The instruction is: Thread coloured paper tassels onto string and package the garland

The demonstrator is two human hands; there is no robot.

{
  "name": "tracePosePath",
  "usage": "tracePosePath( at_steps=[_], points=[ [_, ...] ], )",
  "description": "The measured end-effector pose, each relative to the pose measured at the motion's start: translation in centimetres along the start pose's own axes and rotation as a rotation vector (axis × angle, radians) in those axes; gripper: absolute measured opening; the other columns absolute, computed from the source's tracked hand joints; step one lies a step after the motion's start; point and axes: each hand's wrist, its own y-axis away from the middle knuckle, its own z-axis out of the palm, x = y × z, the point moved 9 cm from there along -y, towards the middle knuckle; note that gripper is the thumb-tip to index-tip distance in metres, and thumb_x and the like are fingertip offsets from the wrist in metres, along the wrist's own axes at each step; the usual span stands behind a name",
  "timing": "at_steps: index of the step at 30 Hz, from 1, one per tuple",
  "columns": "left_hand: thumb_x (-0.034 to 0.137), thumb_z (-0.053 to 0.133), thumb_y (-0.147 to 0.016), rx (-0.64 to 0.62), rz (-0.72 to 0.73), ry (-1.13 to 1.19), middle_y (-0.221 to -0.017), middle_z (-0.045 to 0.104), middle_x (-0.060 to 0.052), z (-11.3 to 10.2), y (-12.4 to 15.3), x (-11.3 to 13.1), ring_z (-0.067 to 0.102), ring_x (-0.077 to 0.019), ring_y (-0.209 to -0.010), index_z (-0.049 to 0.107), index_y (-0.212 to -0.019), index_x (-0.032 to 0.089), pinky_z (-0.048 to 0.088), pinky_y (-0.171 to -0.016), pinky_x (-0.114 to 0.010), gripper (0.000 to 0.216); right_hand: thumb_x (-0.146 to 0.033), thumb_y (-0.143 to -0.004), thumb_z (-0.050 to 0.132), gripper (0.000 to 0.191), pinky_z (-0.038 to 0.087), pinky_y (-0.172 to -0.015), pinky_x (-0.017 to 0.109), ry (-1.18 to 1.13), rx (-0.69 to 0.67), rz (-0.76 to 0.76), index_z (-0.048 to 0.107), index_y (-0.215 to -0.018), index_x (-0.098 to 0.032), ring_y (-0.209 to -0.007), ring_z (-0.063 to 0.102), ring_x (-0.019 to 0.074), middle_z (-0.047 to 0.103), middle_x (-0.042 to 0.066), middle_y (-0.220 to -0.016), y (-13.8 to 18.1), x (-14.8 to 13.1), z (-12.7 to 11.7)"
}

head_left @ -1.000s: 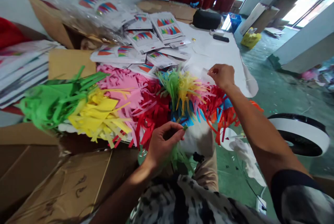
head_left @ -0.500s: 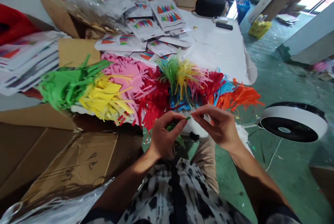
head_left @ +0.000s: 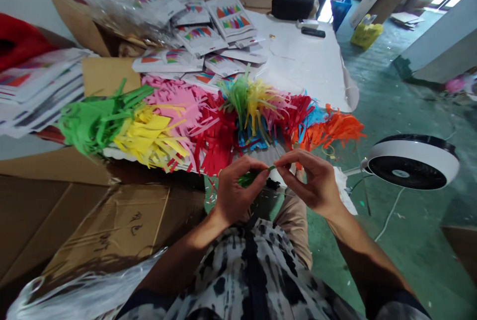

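My left hand (head_left: pixel 234 193) is closed around a small bundle of green paper fringe (head_left: pixel 249 178), its tip sticking out between thumb and forefinger. My right hand (head_left: pixel 311 181) pinches at that same tip, fingers pressed together right against the left hand's. Both hands are over my lap, just in front of the table edge. On the table lie piles of cut paper fringe: green (head_left: pixel 95 121), yellow (head_left: pixel 152 138), pink (head_left: pixel 175 104), red (head_left: pixel 218 138), blue (head_left: pixel 257 138) and orange (head_left: pixel 333 131). A mixed-colour tuft (head_left: pixel 249 99) stands on top.
Stacks of printed packets (head_left: pixel 203 37) cover the far white table (head_left: pixel 309 71). Brown cardboard boxes (head_left: pixel 93 220) sit at my left, a round white and black fan (head_left: pixel 412 161) on the green floor at right. A black case (head_left: pixel 292 4) is at the table's far end.
My right hand came back from the far side of the fringe piles and now pinches at the green bundle in my left hand. The view tilted slightly.
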Motion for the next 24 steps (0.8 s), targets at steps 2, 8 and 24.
tracePosePath(
  at_steps=[2,8,24],
  points=[
    [0.025,0.071,-0.097,-0.006,0.016,-0.018,-0.088,0.074,-0.002,0.0,0.1,0.2,0.068,-0.0152,-0.084,0.075,-0.093,0.021,0.052,-0.079,-0.029,0.008,-0.019,-0.097,0.069,0.01,0.055,-0.077,0.035,0.019,-0.008,-0.033,0.073,-0.102,-0.026,-0.083,0.068,0.018,0.074,0.001,-0.093,0.1,-0.5,0.1],
    [0.021,0.069,-0.096,-0.029,0.096,-0.108,-0.089,0.076,-0.003,-0.3,0.3,1.0,0.07,-0.0169,-0.085,0.075,-0.092,0.021,0.054,-0.08,-0.031,0.007,-0.019,-0.097,0.068,0.012,0.056,-0.077,0.037,0.066,-0.029,-0.064,0.072,-0.104,-0.028,-0.086,0.069,0.0194,0.074,0.002,-0.095,0.4,-1.0,0.3],
    [0.03,0.076,-0.094,-0.127,-0.081,0.011,-0.09,0.077,-0.002,0.7,0.7,-1.4,0.072,-0.0147,-0.083,0.075,-0.098,0.021,0.055,-0.078,-0.026,0.01,-0.013,-0.093,0.065,0.014,0.054,-0.073,0.033,0.093,-0.077,-0.042,0.069,-0.098,-0.026,-0.079,0.065,0.0172,0.07,0.0,-0.089,1.0,0.0,1.1]
  ],
)
